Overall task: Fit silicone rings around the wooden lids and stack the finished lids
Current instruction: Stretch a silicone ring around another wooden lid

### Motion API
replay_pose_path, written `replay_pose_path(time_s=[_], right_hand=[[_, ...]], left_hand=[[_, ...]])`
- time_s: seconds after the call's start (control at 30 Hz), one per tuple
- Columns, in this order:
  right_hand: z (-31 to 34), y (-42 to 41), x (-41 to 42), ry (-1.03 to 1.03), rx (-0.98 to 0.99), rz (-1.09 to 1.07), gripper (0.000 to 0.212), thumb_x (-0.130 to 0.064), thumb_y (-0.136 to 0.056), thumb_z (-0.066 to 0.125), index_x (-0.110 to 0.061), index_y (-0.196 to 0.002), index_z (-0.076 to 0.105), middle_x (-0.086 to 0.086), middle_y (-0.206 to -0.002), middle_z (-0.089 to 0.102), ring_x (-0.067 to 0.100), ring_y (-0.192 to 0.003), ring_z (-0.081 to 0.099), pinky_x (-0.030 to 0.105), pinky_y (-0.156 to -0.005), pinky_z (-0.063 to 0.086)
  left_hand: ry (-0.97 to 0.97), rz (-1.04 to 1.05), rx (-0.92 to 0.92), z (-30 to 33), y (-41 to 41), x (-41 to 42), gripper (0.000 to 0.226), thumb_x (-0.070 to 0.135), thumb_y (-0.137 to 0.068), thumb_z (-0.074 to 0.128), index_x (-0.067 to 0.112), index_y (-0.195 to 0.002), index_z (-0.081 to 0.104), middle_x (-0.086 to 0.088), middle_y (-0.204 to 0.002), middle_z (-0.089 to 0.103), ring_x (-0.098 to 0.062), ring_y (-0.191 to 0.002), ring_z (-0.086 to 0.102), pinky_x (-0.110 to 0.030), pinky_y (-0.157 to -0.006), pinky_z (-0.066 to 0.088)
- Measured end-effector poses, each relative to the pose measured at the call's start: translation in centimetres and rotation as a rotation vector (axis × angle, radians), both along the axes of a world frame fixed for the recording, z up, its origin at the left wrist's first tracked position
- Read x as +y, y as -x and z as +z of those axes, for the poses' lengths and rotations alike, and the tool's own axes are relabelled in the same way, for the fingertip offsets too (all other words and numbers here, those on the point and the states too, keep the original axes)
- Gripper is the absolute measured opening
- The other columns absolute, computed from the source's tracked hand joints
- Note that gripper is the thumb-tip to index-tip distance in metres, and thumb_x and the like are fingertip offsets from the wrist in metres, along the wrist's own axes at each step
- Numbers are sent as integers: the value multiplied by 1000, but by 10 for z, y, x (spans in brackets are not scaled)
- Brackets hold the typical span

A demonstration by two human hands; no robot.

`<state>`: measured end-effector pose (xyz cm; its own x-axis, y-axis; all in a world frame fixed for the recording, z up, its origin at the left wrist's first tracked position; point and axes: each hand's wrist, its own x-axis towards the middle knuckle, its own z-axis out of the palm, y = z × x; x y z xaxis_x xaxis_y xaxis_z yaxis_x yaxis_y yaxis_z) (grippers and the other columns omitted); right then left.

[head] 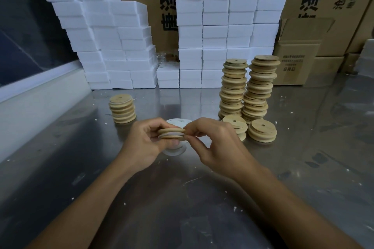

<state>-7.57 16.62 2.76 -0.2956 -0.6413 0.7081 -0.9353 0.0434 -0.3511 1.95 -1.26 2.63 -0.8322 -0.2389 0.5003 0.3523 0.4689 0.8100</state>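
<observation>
A round wooden lid (171,131) is held edge-on between both hands above the steel table (182,198). A whitish silicone ring (172,134) shows in its groove. My left hand (144,143) grips the lid's left side. My right hand (210,139) pinches its right edge where the ring sits. Beneath the hands lies a pile of white silicone rings (176,122), mostly hidden. A short stack of ringed lids (122,108) stands at the left. Two tall stacks of bare wooden lids (248,89) rise at the right, with two low stacks (262,130) in front of them.
White foam blocks (202,26) are piled along the back of the table. Cardboard boxes (303,56) stand behind them and at the back right. A pale ledge (30,95) borders the table's left side. Small white crumbs lie scattered on the steel.
</observation>
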Motion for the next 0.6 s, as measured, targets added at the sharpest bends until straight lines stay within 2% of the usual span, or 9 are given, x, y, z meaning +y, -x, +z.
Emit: replay_pose_path(time_s=[0.17, 0.27, 0.33, 0.47, 0.6], right_hand=[[-4, 2, 0, -41, -46, -18, 11, -23, -91, 66, -17, -100, 68, -3, -97, 69, 14, -89, 63, 40, -76, 55], [-4, 4, 2, -25, -90, -14, 12, -20, -91, 67, -15, -102, 69, -2, -98, 69, 13, -90, 64, 35, -74, 57], [-4, 4, 3, 15, -140, 7, 9, -16, -91, 68, -14, -100, 70, -4, -99, 69, 11, -90, 65, 31, -73, 58], [-5, -1, 1, 80, -256, 36, 9, -17, -91, 70, -13, -98, 66, -8, -92, 70, 6, -90, 68, 25, -68, 58], [-8, -2, -2, 126, -371, 39, 4, -12, -91, 68, -12, -92, 65, -10, -85, 69, 8, -82, 68, 21, -63, 55]], left_hand=[[-47, 19, -9, -1, -1, 4, 25, 17, -61, 80, 22, -85, 75, -3, -88, 76, -24, -83, 72, -34, -78, 58], [-119, 4, 18, 2, -2, 4, 26, 10, -61, 79, 13, -86, 72, -2, -86, 76, -15, -79, 71, -23, -74, 57], [-163, -7, 28, 3, -2, 5, 26, 8, -61, 78, 11, -85, 71, -2, -84, 75, -14, -77, 71, -21, -73, 56], [-191, -17, 16, 1, -1, 7, 25, 12, -63, 79, 13, -86, 70, -5, -87, 75, -18, -81, 70, -27, -75, 58], [-176, 37, 35, -2, 2, 9, 37, 17, -64, 80, 20, -100, 70, 0, -98, 75, -17, -89, 71, -26, -75, 57]])
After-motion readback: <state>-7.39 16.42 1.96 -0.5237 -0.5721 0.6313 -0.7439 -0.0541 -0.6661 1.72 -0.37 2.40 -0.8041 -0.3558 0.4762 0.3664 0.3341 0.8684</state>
